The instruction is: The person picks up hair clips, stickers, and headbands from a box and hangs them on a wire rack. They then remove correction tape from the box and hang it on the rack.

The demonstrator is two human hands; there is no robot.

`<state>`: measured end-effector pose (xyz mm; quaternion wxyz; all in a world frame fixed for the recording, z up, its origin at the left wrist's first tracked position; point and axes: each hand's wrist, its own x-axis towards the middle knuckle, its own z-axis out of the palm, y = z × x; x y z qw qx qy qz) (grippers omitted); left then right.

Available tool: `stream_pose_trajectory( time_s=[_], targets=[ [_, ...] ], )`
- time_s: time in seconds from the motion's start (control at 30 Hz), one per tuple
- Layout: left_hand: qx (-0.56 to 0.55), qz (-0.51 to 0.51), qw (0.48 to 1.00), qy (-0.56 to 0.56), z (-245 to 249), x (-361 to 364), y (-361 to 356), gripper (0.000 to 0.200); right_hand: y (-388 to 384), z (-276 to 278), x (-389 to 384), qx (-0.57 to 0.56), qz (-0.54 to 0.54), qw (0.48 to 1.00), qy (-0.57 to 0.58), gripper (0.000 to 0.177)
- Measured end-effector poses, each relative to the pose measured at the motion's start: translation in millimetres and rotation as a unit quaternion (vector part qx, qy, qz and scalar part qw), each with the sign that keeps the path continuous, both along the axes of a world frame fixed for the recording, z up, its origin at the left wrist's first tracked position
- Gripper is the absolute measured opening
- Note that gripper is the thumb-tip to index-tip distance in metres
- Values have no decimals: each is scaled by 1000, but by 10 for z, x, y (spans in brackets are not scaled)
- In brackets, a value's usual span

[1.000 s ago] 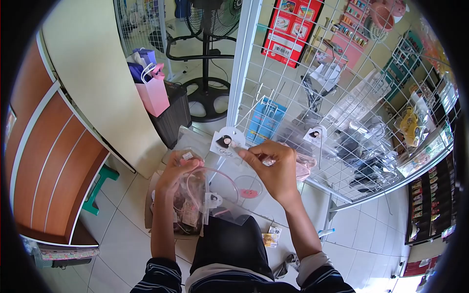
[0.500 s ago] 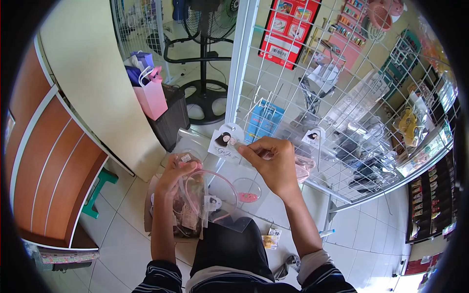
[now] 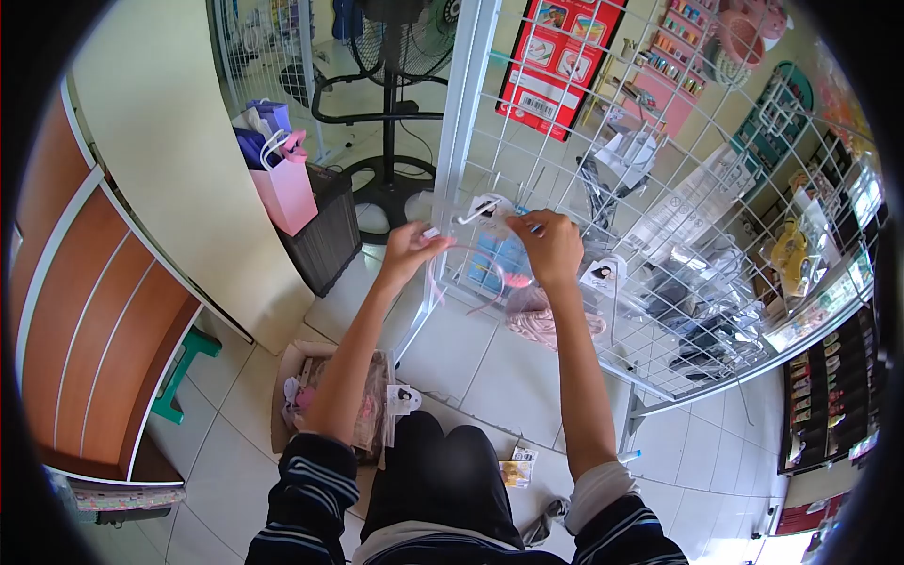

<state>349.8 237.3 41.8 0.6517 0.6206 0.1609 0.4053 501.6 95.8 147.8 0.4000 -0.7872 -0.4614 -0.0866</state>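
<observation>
A pink headband (image 3: 516,280) in a clear plastic bag hangs in front of me between both hands, at the wire grid rack. Its white header card (image 3: 493,207) overlaps a white display hook (image 3: 478,213). My left hand (image 3: 411,254) has its fingers closed on the bag's left side, by a small white label. On the other side, my right hand (image 3: 550,249) pinches the card's right edge. Behind the bag shows a blue package (image 3: 499,252) on the rack.
The wire grid rack (image 3: 650,363) holds bagged goods, among them a pink bagged item (image 3: 541,320) and a white card (image 3: 603,273). A cardboard box (image 3: 284,400) of packages stands at my left knee. Further off are a pink paper bag (image 3: 285,196) and a standing fan (image 3: 388,118).
Both hands have moved with the bagged headband away from my lap to the rack hook. The left hand rose and went forward; the box below is now uncovered.
</observation>
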Motion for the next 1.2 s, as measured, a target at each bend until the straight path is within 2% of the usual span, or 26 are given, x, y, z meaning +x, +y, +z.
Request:
stream_pose_trajectory(
  time_s=[0.07, 0.2, 0.23, 0.33, 0.43, 0.5, 0.53, 0.57, 0.63, 0.7, 0.77, 0.83, 0.9, 0.93, 0.97, 1.03, 1.07, 1.13, 1.2],
  targets=[
    [79, 34, 996, 18, -187, 197, 169, 30, 73, -97, 66, 10, -15, 999, -41, 19],
    [68, 72, 995, 7, -550, 515, 340, 34, 132, -247, 70, 50, -59, 982, -171, 16],
    [90, 83, 992, 34, -513, 501, 299, 35, 142, -286, 74, 58, -64, 977, -192, 15],
    [100, 112, 987, 54, -440, 480, 205, 36, 162, -350, 76, 77, -61, 977, -192, 14],
    [76, 90, 993, 8, -477, 456, 208, 40, 132, -392, 61, 71, -67, 978, -186, 15],
    [192, 189, 954, 130, -512, 341, 163, 46, 65, -406, 28, 122, -78, 970, -198, 21],
    [235, 193, 939, 158, -485, 183, 54, 52, -19, -413, -26, 133, -85, 964, -212, 28],
    [230, 199, 938, 165, -470, -7, -85, 52, -129, -427, -88, 153, -63, 966, -198, 26],
    [320, 326, 868, 197, -560, -433, -371, 53, -430, -506, -309, 145, -45, 976, -156, 25],
    [290, 359, 848, 260, -784, -958, -684, 53, -774, -745, -460, 114, 25, 988, -99, 24],
    [256, 396, 816, 336, -1050, -1652, -1069, 53, -1146, -1026, -645, 38, 39, 997, -51, 23],
    [189, 409, 747, 489, -1410, -2270, -1342, 52, -1483, -1314, -772, -23, 42, 999, -16, 22],
    [151, 384, 730, 545, -1793, -2777, -1511, 55, -1762, -1524, -881, -64, 43, 997, 21, 20],
    [121, 351, 720, 586, -1799, -2871, -1564, 58, -1883, -1600, -923, -80, 38, 995, 46, 19],
    [119, 350, 720, 588, -1818, -2892, -1602, 58, -1969, -1633, -951, -82, 39, 995, 47, 19],
    [233, 295, 640, 670, -1646, -2715, -1613, 66, -2107, -1647, -1006, -96, 43, 992, 66, 19],
    [234, 292, 645, 666, -1647, -2600, -1574, 66, -2143, -1633, -1023, -97, 42, 992, 71, 19],
    [271, 145, 786, 537, -1658, -2344, -1498, 79, -2193, -1632, -1030, -91, 35, 992, 74, 19],
    [247, 141, 788, 546, -1693, -1943, -1651, 74, -2218, -1638, -1027, -79, 32, 993, 87, 19]
  ],
)
